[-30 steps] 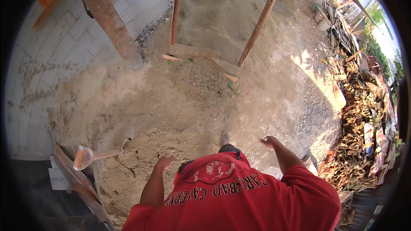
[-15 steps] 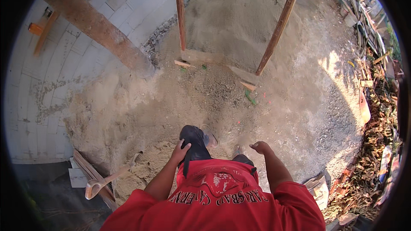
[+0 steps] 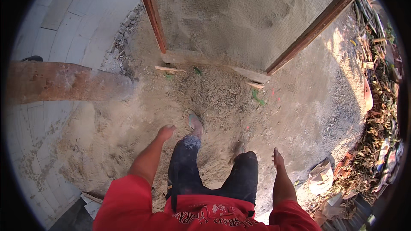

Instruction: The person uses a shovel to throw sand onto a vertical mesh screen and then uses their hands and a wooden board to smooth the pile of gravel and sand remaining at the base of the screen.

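Observation:
My left hand (image 3: 165, 133) hangs in the air left of my left knee. Nothing shows in it, and its fingers are loosely stretched, partly hidden by the back of the hand. Out past my right knee, my right hand (image 3: 278, 158) is open and bare, fingers apart. Ahead of me stands a wood-framed wire mesh screen (image 3: 222, 21), with sand behind it. Neither hand touches it. Below its lower edge lies a patch of coarse gravel (image 3: 214, 89). My left foot (image 3: 196, 124), in a sandal, is forward on the sandy ground.
At the left, a thick rusty post (image 3: 68, 82) stands beside a pale block wall (image 3: 64, 38). Small wood pieces (image 3: 170, 69) lie by the screen's base. Dry leaves (image 3: 379, 132) and scraps line the right side, near a crumpled paper bag (image 3: 321, 176).
I have stepped forward, so the screen and post look nearer. My left hand has come away from my left thigh. The wooden tool handle at the lower left has left the view.

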### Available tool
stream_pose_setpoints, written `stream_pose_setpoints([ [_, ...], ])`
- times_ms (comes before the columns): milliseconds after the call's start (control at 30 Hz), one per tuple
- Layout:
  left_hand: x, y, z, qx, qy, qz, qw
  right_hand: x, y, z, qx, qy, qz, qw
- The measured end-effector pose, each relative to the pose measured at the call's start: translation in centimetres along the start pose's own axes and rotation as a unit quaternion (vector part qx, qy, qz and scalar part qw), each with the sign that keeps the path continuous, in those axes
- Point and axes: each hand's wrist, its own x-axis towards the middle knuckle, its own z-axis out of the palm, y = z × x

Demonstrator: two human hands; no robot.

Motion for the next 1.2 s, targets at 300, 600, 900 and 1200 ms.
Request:
stream_pose_setpoints([
  [300, 38.0, 3.6, -18.9, -0.425, 0.172, 0.114, 0.881, 29.7, -23.7, 13.9, 0.275, 0.045, -0.065, 0.958],
  [600, 54.1, 9.6, -24.4, -0.654, 0.266, 0.188, 0.683, 51.4, -32.6, 13.5, 0.537, 0.182, -0.119, 0.815],
  [900, 61.4, 8.9, -24.4, -0.633, 0.360, 0.348, 0.590, 54.6, -33.1, 14.6, 0.568, 0.235, -0.269, 0.741],
  [1200, 61.9, 10.8, -24.2, -0.638, 0.337, 0.311, 0.619, 54.4, -27.8, 14.0, 0.564, 0.213, -0.145, 0.784],
])
